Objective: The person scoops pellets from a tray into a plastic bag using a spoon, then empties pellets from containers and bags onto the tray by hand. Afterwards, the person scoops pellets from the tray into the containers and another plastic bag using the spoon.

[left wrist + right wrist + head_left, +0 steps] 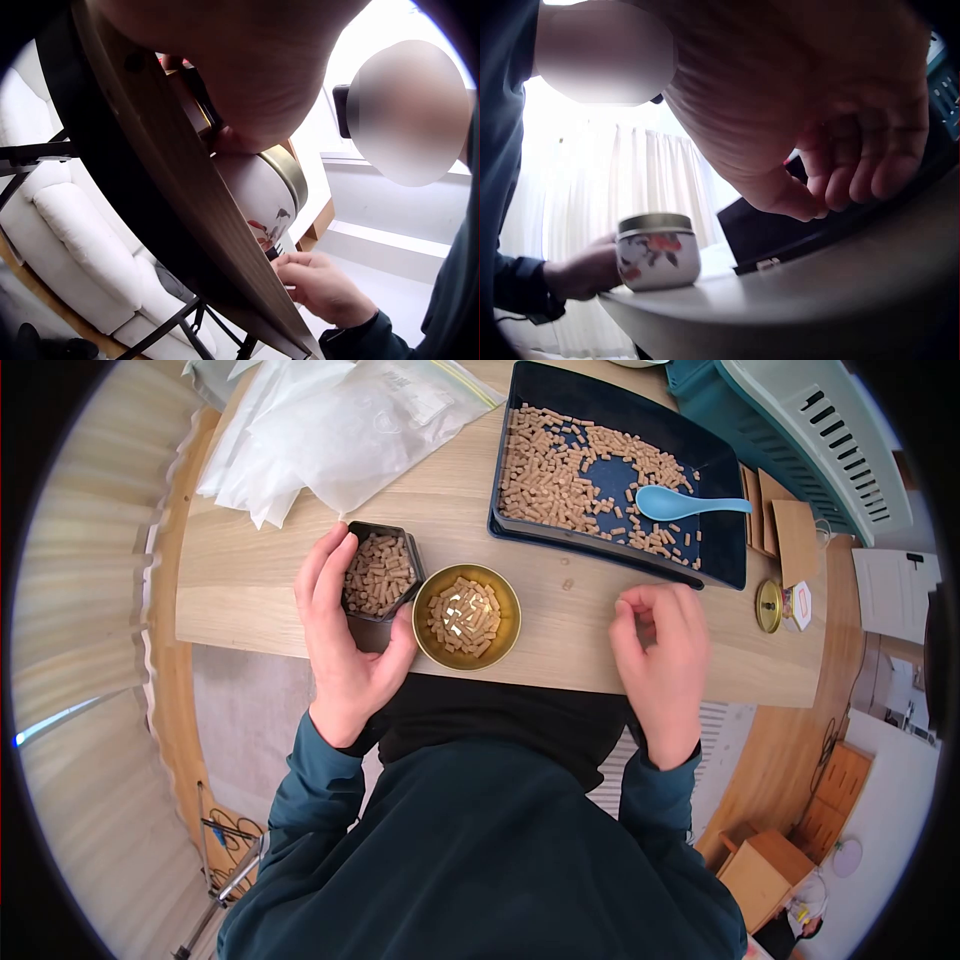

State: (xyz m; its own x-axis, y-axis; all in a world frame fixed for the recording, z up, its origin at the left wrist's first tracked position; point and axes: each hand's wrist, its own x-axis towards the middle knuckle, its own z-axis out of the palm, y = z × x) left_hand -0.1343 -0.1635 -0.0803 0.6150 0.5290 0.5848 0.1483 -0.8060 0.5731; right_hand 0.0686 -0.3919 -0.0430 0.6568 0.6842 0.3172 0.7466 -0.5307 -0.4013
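Observation:
My left hand (345, 635) grips a small black container (413, 565) of tan pellets (380, 575), fingers along its far left side and thumb at its near right corner. Right beside it stands a round tin (512, 592), gold inside and white with a flower print (660, 259) outside. Pellets (465, 618) with bright glints lie in the tin. My right hand (665, 655) is near the table's front edge, right of the tin, its fingers loosely bent and the thumb tip close to the fingertips. Nothing shows in it.
A dark blue tray (620, 550) of pellets holds a light blue spoon (690, 505). Loose pellets (566, 582) lie on the table (540, 650). Clear plastic bags (330, 435) are at back left; a gold lid (768, 606), cardboard (795, 540) and a teal-and-white crate (800, 430) at right.

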